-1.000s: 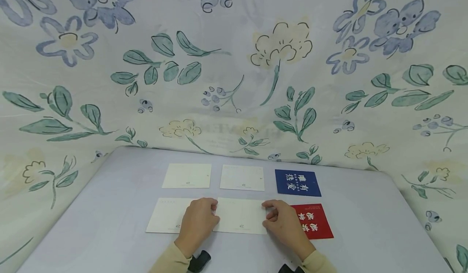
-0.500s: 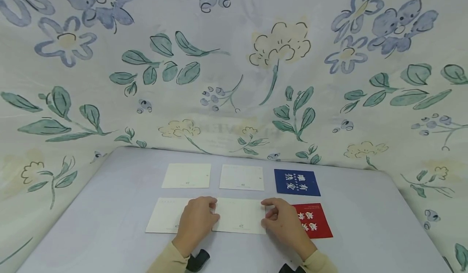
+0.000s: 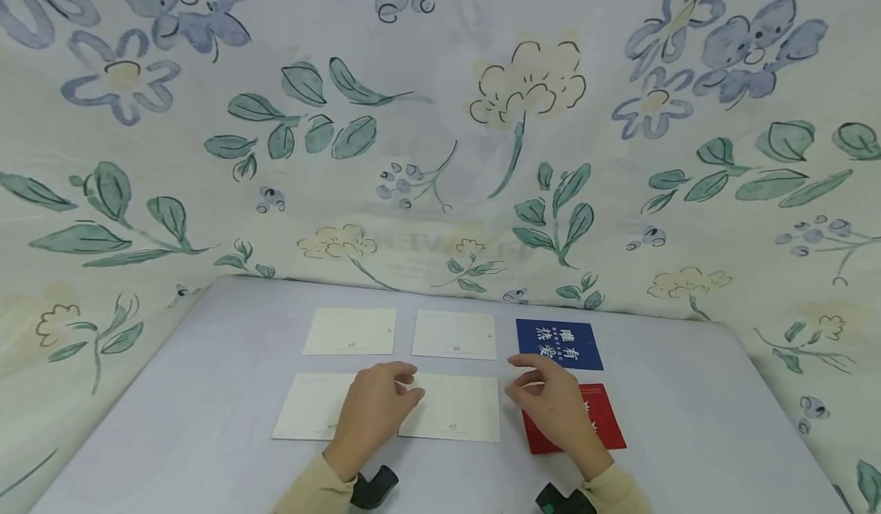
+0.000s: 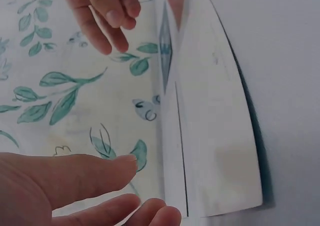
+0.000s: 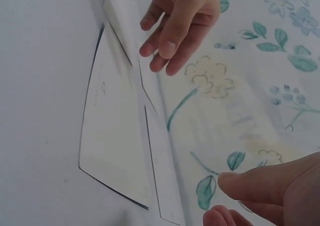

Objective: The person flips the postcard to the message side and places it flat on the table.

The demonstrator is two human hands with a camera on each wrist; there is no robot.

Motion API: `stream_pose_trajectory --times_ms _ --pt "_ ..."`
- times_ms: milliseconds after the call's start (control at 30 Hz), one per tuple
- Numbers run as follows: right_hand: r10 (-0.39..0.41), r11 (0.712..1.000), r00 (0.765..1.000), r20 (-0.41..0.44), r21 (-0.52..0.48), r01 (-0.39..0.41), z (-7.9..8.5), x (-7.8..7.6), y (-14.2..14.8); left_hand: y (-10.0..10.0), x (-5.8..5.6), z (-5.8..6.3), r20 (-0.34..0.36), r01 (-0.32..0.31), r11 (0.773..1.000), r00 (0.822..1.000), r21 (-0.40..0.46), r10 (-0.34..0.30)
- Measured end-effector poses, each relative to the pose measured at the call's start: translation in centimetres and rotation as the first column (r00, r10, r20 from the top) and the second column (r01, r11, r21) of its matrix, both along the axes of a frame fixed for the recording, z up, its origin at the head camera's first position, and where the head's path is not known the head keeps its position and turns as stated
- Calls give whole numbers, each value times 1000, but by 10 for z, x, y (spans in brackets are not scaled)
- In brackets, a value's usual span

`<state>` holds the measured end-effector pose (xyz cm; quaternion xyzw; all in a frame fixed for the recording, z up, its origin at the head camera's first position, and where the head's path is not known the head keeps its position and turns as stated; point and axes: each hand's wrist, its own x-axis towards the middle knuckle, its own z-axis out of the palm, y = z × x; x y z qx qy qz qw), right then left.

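A cream card [image 3: 454, 411] with small print lies flat in the middle of the near row. My left hand [image 3: 375, 411] hovers at its upper left corner, over part of another cream card [image 3: 306, 407]. Off its right edge is my right hand [image 3: 557, 411], partly covering a red card [image 3: 609, 422] with white characters. Both hands hold nothing, fingers loosely bent and thumbs apart from fingertips. The left wrist view shows the left thumb and fingers [image 4: 95, 181] apart beside the middle card [image 4: 215, 136]. The right wrist view likewise shows the right fingers [image 5: 270, 186] with nothing between them.
Behind the near row lie two cream cards [image 3: 349, 332] [image 3: 454, 335] and a blue card [image 3: 581, 334] with white characters. All rest on a white table [image 3: 206, 392]. A flower-patterned cloth [image 3: 440, 154] hangs behind its far edge. Each wrist carries a black device [image 3: 375, 487].
Both hands have let go of the middle near card's side edges and lifted away. The right hand has moved right over the red card; the left has shifted slightly up. The cards stay in place.
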<state>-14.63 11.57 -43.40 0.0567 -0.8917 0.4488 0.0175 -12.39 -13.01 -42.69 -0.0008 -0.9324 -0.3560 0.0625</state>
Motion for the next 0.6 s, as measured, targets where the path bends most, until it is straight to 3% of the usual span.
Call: stream_pose_trajectory --times_ms 367,600 --pt "-47 997 999 -2 -61 47 6 -14 26 20 -12 13 3 29 996 1000 89 -29" --pt "-94 995 993 -67 -50 91 6 -23 43 34 -21 15 -7 42 988 999 149 -41"
